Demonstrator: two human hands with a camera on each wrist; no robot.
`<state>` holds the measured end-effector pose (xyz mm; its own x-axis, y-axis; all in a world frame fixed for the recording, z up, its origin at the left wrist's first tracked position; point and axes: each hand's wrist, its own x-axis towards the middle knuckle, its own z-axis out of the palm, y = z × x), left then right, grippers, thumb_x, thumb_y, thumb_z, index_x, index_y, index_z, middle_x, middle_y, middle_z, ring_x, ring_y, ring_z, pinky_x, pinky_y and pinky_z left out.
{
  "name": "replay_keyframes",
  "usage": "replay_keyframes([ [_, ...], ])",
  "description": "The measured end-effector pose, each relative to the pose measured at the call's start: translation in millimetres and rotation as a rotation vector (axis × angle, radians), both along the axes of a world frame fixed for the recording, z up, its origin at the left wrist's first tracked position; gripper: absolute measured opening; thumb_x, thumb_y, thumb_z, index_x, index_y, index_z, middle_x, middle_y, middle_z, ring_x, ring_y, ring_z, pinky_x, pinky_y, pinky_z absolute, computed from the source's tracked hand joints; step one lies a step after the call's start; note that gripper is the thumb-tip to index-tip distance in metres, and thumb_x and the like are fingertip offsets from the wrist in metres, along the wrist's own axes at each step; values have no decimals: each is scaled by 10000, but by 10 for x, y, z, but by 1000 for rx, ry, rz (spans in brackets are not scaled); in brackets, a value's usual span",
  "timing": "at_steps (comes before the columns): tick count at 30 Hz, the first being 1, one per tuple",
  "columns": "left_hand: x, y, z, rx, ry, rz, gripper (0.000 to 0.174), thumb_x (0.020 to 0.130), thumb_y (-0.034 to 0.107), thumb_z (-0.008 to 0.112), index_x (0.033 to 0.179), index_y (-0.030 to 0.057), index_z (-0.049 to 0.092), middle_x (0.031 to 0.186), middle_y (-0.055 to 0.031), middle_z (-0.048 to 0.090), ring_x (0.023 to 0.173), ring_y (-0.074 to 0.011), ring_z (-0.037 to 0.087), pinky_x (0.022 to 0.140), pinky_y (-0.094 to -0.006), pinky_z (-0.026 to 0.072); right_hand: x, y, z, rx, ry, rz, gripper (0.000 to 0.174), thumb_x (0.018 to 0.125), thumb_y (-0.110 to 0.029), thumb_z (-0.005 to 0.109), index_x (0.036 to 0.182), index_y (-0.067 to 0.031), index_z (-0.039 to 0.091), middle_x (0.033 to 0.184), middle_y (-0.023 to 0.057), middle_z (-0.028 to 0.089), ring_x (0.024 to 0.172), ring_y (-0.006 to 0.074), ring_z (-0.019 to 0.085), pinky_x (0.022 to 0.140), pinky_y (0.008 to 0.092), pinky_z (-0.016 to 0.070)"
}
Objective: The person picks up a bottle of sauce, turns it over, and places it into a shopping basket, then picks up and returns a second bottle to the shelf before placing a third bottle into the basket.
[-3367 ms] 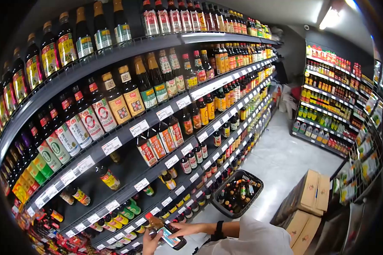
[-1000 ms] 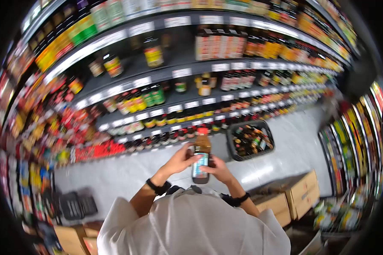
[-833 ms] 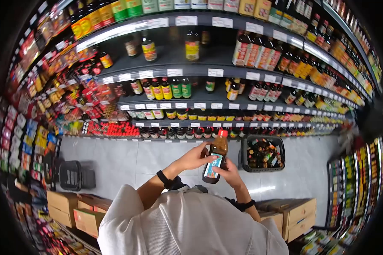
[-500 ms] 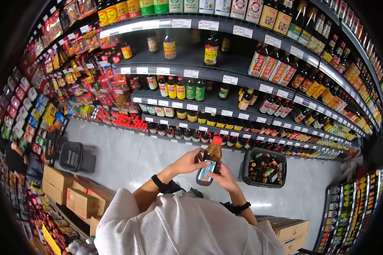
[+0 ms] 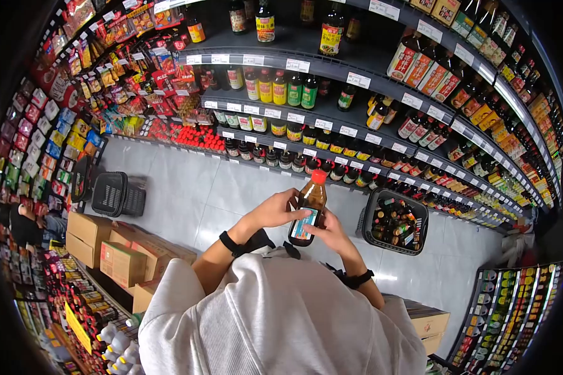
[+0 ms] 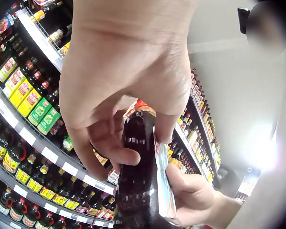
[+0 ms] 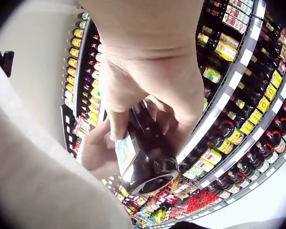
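Both hands hold one dark sauce bottle [image 5: 311, 199] with a red cap and a blue-and-white label, its capped end tilted away from the body. My left hand [image 5: 274, 210] grips it from the left, thumb lying across the label. From the right, my right hand [image 5: 333, 234] grips the lower part with its thumb on the label's edge. In the left wrist view the bottle's dark side [image 6: 138, 181] runs down between left thumb and fingers. The right wrist view shows the bottle's round base [image 7: 155, 182] below the right hand [image 7: 148, 90].
A black basket [image 5: 368, 234] full of bottles stands on the floor to the right. Shelves [image 5: 331, 70] of sauce bottles rise ahead. Stacked black baskets [image 5: 109, 194] and cardboard boxes [image 5: 124, 264] are at left; another box [image 5: 433, 326] sits at right. A person [image 5: 26, 225] is at far left.
The view has swung from along the aisle to down over the hands and floor. The bottle stays in both hands, now more upright in view, and the full basket appears further right.
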<state>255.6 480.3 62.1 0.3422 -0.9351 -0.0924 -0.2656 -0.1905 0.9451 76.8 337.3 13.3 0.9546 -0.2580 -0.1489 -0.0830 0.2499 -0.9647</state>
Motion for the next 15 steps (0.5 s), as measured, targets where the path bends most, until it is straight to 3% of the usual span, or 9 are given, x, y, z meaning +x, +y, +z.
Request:
replay_keyframes([
  [11,834,329,-184,57,34,3,539,850,415,819,1056,-28,591,779,-62,597,664,-111,525,584,-283,430,768,392,-39,23,125,0,623,902,-115,764,1415,4,433,1234,81,623,1121,160,621,972,337,503],
  [14,1338,476,-292,51,45,49,607,819,497,808,1030,-36,608,768,-135,643,680,-232,623,635,-356,496,1338,592,-122,6,136,-8,630,907,-123,761,1426,-2,425,1264,80,608,1152,163,606,992,340,490],
  [15,1529,548,-334,46,39,64,599,819,495,813,1020,-31,607,755,-109,613,670,-201,580,614,-341,468,1538,687,-145,3,137,-19,633,908,-126,760,1429,-4,422,1276,80,602,1164,164,599,1000,341,485],
])
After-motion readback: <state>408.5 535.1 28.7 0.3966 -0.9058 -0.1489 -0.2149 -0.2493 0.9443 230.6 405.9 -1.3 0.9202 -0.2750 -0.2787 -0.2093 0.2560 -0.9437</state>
